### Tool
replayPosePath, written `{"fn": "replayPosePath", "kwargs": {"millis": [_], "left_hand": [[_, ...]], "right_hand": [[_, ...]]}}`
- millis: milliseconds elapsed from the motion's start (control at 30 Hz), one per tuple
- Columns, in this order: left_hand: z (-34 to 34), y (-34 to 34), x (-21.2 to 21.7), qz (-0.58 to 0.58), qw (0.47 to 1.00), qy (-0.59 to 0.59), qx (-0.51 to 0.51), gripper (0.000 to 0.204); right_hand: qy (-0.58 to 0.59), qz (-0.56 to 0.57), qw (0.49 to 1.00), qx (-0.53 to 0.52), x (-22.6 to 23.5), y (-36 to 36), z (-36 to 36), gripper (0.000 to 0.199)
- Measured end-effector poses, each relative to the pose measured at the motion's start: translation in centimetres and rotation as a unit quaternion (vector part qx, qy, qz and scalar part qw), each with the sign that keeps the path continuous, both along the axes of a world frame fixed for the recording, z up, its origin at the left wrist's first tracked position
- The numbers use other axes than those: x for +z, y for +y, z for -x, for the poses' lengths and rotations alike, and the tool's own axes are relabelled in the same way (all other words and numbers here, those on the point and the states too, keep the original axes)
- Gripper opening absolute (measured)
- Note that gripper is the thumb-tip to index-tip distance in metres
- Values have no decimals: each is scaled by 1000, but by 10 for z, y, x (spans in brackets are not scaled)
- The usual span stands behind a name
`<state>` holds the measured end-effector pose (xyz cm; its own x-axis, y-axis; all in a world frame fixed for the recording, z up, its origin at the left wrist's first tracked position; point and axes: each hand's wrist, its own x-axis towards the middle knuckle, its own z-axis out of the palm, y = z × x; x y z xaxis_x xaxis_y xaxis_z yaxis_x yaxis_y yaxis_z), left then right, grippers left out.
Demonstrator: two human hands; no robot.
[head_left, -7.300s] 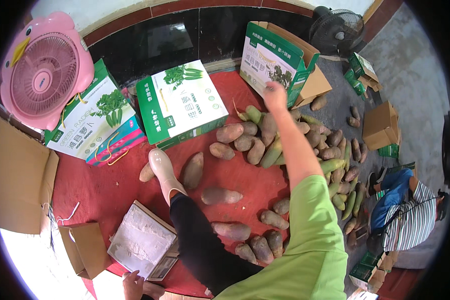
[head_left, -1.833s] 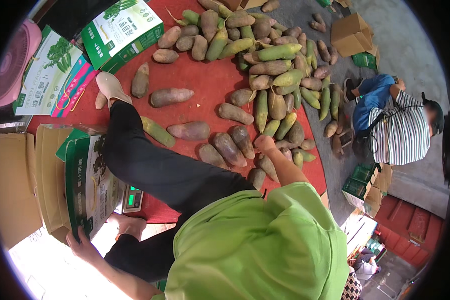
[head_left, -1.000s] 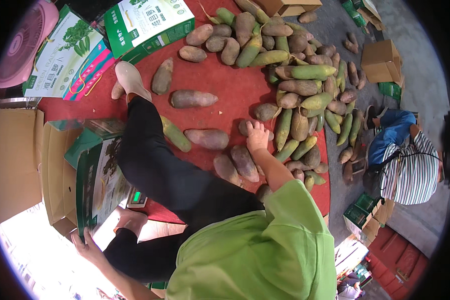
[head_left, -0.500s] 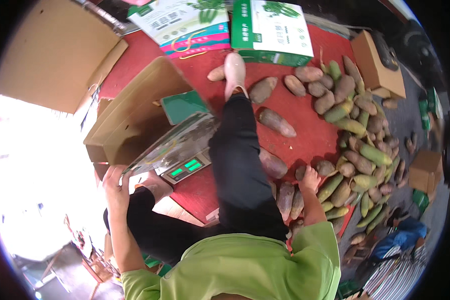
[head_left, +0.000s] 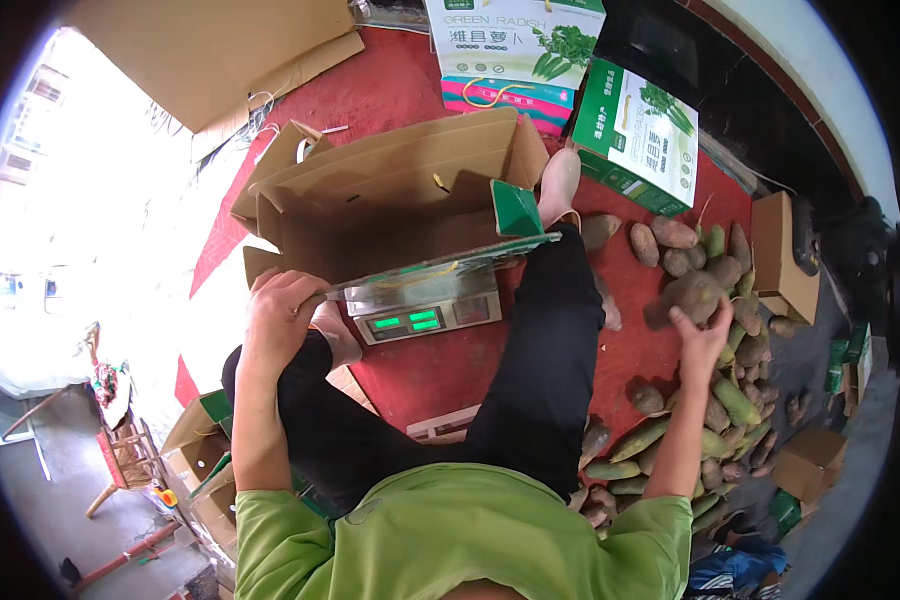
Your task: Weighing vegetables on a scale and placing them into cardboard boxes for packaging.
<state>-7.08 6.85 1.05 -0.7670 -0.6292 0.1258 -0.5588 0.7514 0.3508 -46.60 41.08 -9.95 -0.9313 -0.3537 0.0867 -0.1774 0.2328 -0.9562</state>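
Red mat (head_left: 440,375) covers the floor in front of me. Radish pile (head_left: 738,402), brown and green roots mixed, spreads along its right side and onto dark flooring. Open carton (head_left: 370,205) sits ahead of me, mouth up, brown inner walls showing, near panel tilted my way, green flap (head_left: 517,210) at the right front corner. Beyond its right end: a white-and-green box (head_left: 638,135) and a pink-and-blue box (head_left: 515,97), near each other. Scale (head_left: 430,320) shows below the near panel, display lit green; carton looks to rest on it, but I can't see the contact. My right boot (head_left: 560,180), pink, is just beside the carton's right end. My left grip (head_left: 282,310) is closed on the near panel's top edge, left end. My right grip (head_left: 705,338) is closed around one brown radish (head_left: 688,298), thumb left, fingers right. That radish is at the pile's left edge, well apart from the carton; can't tell if it touches the roots behind.
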Motion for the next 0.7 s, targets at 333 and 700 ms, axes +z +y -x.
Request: {"fn": "replayPosePath", "kwargs": {"millis": [333,700], "left_hand": [[-12,5,-8,21,1000,-17,-4,18],[-18,4,-8,-41,999,18,3,10]], "right_hand": [[260,81,893,359,216,-209,-95,86],[258,-419,565,662,76,-393,-230,59]]}}
